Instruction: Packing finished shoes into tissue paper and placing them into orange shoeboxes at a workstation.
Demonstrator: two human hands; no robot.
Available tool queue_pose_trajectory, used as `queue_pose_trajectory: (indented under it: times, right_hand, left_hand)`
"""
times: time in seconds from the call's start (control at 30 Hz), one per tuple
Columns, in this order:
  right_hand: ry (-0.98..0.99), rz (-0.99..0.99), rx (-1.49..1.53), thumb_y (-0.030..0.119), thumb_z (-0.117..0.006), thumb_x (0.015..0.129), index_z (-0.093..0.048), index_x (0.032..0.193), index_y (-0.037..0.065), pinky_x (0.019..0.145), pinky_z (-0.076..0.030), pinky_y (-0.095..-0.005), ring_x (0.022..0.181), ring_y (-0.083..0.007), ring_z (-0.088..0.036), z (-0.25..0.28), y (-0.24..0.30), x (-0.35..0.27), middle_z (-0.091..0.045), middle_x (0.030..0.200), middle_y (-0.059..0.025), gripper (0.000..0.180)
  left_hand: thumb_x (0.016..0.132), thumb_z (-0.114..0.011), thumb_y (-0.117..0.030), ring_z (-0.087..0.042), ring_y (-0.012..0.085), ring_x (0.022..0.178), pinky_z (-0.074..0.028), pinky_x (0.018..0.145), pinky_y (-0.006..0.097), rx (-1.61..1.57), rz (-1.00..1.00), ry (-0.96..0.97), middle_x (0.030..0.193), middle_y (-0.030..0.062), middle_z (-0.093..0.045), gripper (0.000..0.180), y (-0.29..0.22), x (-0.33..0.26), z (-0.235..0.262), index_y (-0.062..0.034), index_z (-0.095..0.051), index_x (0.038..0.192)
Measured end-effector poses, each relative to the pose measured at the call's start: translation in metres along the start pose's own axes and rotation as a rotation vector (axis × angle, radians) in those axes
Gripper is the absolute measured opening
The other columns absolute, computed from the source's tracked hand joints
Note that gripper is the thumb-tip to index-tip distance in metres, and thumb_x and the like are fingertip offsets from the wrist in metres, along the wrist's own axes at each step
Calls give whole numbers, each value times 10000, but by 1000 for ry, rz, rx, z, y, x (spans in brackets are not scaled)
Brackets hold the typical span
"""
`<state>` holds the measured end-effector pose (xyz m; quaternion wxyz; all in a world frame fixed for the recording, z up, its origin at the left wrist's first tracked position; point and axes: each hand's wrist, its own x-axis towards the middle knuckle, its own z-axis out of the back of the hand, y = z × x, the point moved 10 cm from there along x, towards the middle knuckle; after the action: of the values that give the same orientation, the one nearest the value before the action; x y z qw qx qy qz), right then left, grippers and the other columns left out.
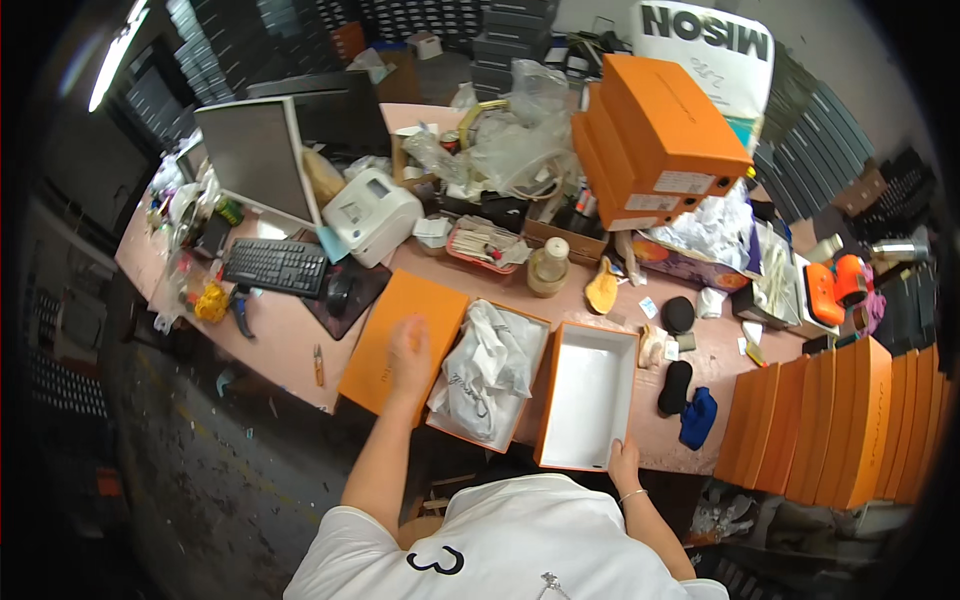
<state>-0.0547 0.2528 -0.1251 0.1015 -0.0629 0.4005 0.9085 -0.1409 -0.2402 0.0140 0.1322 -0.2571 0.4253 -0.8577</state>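
Note:
My left hand [409, 352], smeared by motion, is over an orange shoebox lid [385, 315] on the left; its fingers cannot be made out. Right beside that lid, an orange shoebox [540, 345] with a white inside holds a bunched white cloth dust bag [487, 365]. Farther right lies another orange shoebox piece [590, 390], its white inside facing up; whether it is a lid or a base I cannot tell. At its near right corner, my right hand [624, 463] is closed on the edge, fingers partly hidden.
Stacked orange shoeboxes [660, 130] stand at the back; a row of them [810, 420] is at the right. A keyboard [275, 267], mouse [340, 293], monitor [258, 160] and label printer [373, 215] fill the left. Near the middle stands a bottle [549, 267]; sponges and cloths [698, 418] lie right.

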Motion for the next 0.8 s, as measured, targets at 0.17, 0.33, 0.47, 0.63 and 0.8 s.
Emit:
queue_pose_trajectory:
  times: [0.17, 0.33, 0.47, 0.63, 0.8]
  right_hand:
    - [88, -76, -99, 154, -505, 891, -589, 1064, -62, 808, -460, -478, 943, -471, -576, -9, -20, 8, -619, 991, -300, 289]
    - [41, 25, 19, 263, -496, 951, -581, 1127, -49, 816, -475, -432, 921, -426, -598, 17, 20, 10, -619, 1028, -275, 368]
    - [-136, 4, 186, 179, -560, 929, -573, 1162, -33, 771, -493, -330, 911, -247, -623, 46, 21, 41, -641, 1011, -186, 315]
    - [-126, 194, 210, 112, -607, 878, -642, 966, -23, 660, -491, -306, 746, -214, -639, 76, 130, 154, -652, 849, -154, 165]
    - [-378, 89, 39, 162, -616, 811, -640, 848, -14, 701, -500, -429, 762, -394, -637, 111, 91, 276, -641, 773, -219, 182]
  left_hand:
    - [878, -625, -222, -491, 415, 1144, -379, 992, 473, 261, -241, -35, 1219, 264, -532, 459, 66, 59, -13, 32, -507, 1242]
    - [949, -478, -423, -341, 351, 1339, -257, 1078, 546, 789, 153, 85, 1399, 203, -420, 560, 99, 50, -60, -70, -427, 1381]
    - [976, -419, -415, -249, 315, 1399, -160, 1098, 603, 929, 166, 132, 1457, 155, -366, 537, 101, 47, -67, -92, -402, 1405]
    - [978, -424, -396, -251, 315, 1396, -175, 1105, 578, 991, 165, 165, 1466, 151, -347, 531, 90, 51, -66, -81, -393, 1406]
    - [982, -418, -378, -251, 311, 1395, -178, 1113, 548, 1016, 119, 153, 1469, 153, -340, 522, 90, 49, -72, -83, -378, 1411]
